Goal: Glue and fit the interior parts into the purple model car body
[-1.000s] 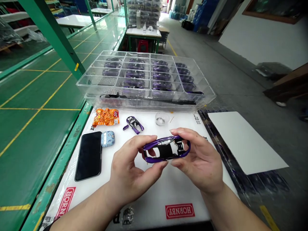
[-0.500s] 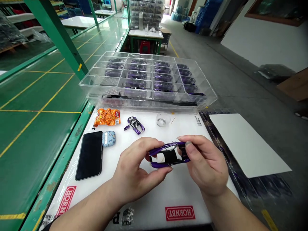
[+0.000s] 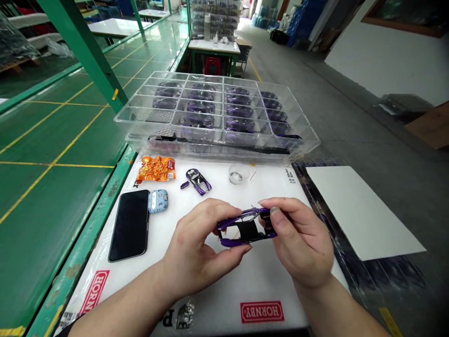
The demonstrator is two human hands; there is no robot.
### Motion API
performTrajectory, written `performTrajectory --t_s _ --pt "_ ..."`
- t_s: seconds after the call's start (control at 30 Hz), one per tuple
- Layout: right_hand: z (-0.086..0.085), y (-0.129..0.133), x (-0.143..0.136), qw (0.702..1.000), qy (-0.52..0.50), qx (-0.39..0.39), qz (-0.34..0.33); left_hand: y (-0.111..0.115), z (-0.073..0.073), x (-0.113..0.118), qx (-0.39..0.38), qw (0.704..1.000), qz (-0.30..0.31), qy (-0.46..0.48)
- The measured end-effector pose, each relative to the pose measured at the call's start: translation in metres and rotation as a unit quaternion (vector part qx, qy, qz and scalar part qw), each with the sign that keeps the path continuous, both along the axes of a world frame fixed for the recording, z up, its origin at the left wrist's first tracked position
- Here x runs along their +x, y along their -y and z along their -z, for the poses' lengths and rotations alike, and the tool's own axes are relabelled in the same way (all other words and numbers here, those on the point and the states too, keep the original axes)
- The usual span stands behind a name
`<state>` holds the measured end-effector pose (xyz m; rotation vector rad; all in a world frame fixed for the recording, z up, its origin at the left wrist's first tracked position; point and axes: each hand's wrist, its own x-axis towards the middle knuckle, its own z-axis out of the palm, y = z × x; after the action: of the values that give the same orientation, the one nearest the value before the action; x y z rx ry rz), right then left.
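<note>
A purple and black toy car body (image 3: pixel 245 229), open in the middle, is held over the white work surface (image 3: pixel 210 299). My left hand (image 3: pixel 203 243) grips its left end, fingers along the far side and thumb along the near side. The right end is pinched between thumb and fingers of my right hand (image 3: pixel 303 238). Beyond the hands lies another purple car body (image 3: pixel 198 181) with a small purple piece (image 3: pixel 184 185) beside it. Right of that stands a small clear round dish (image 3: pixel 238 174) with tiny dark bits inside.
A clear compartment tray (image 3: pixel 222 119) of purple car bodies spans the back. On the left are a phone (image 3: pixel 129 225), a patterned blue case (image 3: pixel 158 201) and an orange packet (image 3: pixel 156 169). White board (image 3: pixel 365 210) lies at the right, and a green post (image 3: pixel 84 51) rises at left.
The camera view has shifted very slightly. Both hands keep the same hold on the car body, with no other visible movement.
</note>
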<state>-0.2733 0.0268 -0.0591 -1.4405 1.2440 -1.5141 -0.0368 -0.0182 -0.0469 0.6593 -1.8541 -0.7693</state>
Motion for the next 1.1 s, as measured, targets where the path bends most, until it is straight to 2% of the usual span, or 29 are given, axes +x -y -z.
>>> performTrajectory --t_s 0.27,0.57,0.87,1.1 --pt "-0.0012 0.0001 0.001 1.0 0.001 0.005 -0.002 0.0002 0.0005 0.0006 0.005 1.0 0.008 -0.012" --pt "-0.0009 0.0001 0.0014 1.0 0.008 0.008 -0.008 -0.0049 0.0028 0.0005 0.047 0.999 -0.007 0.0" --pt "0.0011 0.0019 0.001 1.0 0.011 0.0 -0.01 -0.0026 0.0015 0.0006 0.024 1.0 0.005 -0.004" --pt "0.0025 0.0014 0.0009 1.0 0.017 0.006 -0.017 -0.0053 0.0039 0.0 0.041 0.999 0.003 -0.005"
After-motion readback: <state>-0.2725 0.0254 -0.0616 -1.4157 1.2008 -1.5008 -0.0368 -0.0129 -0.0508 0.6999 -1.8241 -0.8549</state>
